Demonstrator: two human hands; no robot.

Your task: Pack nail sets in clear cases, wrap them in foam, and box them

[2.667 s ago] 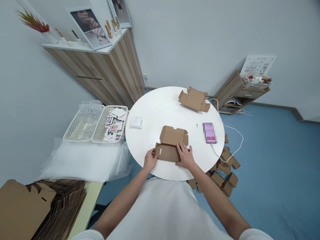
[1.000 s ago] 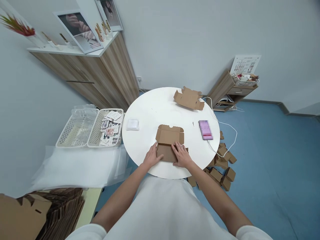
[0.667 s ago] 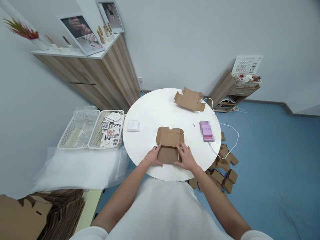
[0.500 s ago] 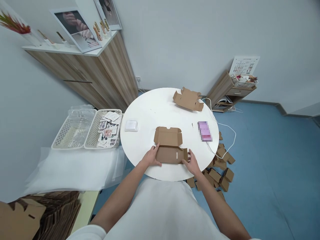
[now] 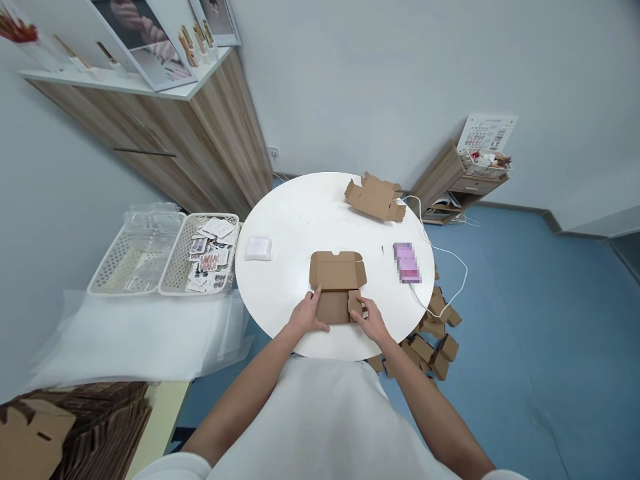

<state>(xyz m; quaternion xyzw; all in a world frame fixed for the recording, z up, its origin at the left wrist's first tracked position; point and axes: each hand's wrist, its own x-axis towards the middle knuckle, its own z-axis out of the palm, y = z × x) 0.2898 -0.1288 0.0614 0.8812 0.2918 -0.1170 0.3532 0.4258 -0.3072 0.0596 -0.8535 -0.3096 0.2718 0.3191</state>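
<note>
A brown cardboard box (image 5: 337,273) lies part-folded on the round white table (image 5: 280,300), its lid raised on the far side with small side flaps spread. My left hand (image 5: 305,315) grips the box's left end, thumb and fingers spanning its near and far edges. At the right end my right hand (image 5: 371,320) holds the end flap (image 5: 355,303), which is folded inward over the base. The fingertips of that hand are partly hidden by the flap.
An unfolded cardboard box (image 5: 377,197) lies at the table's far right. A phone (image 5: 407,262) with a white cable (image 5: 453,257) is on the right, a white packet (image 5: 259,248) on the left. White baskets (image 5: 163,283) stand left; folded boxes (image 5: 423,348) lie on the floor.
My right hand has moved left, turning the box's right end flap from sticking outward to folded in over the base. My left hand keeps its hold on the left end.
</note>
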